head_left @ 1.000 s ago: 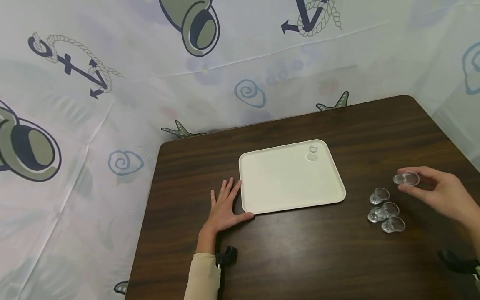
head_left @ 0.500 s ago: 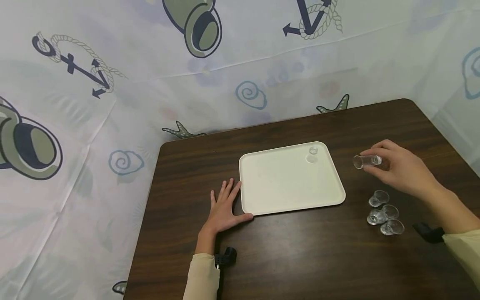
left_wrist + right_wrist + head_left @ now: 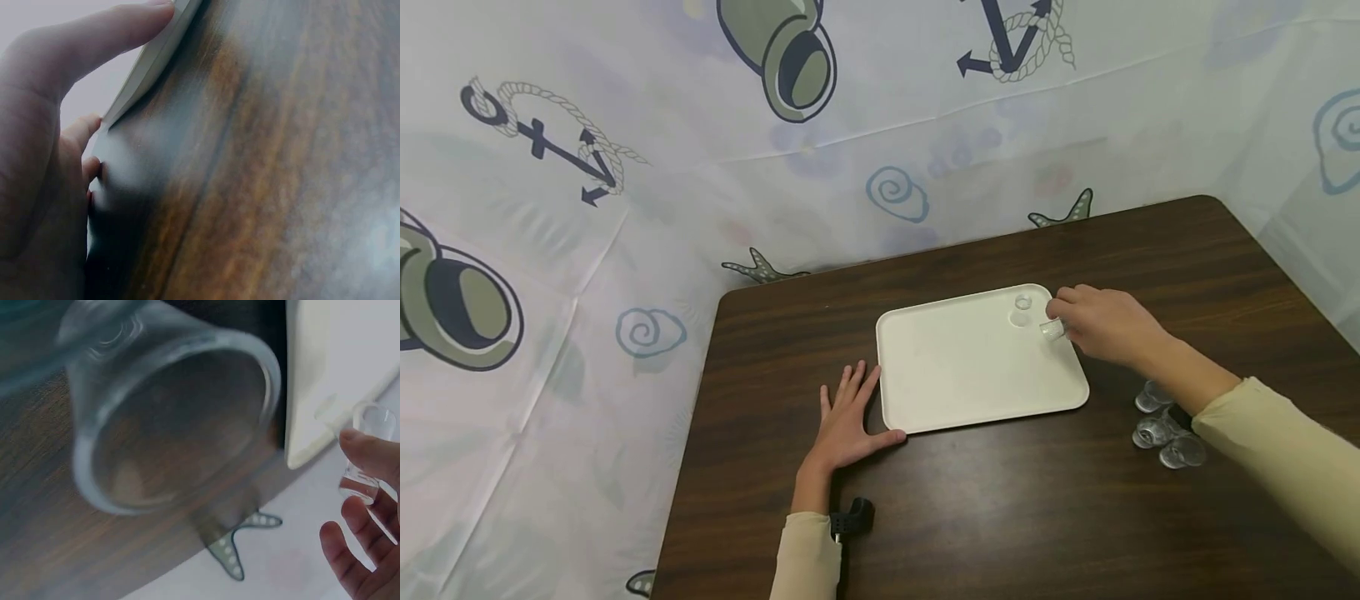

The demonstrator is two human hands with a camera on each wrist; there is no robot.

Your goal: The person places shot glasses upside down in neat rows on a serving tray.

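Note:
My right hand (image 3: 1101,323) is over the right edge of a cream rectangular tray (image 3: 955,367). It holds a small clear shot glass (image 3: 1052,331) between thumb and fingers. In the right wrist view, the held glass (image 3: 359,484) is gripped around its middle. Another clear shot glass (image 3: 1022,302) stands on the tray near its far right corner. My left hand (image 3: 842,429) lies at the tray's near left corner, fingers spread. Its thumb (image 3: 119,31) touches the tray's rim, and the fingertips lie along the left side.
Several more clear shot glasses (image 3: 1156,429) stand in a cluster right of the tray, partly behind my right forearm. One glass (image 3: 250,350) looms close in the right wrist view. The dark wood table (image 3: 1000,517) meets a patterned curtain (image 3: 820,200) at the back.
My right hand has carried the shot glass leftward from beside the glass cluster to over the tray's right edge, turning it on the way. My left hand has not moved.

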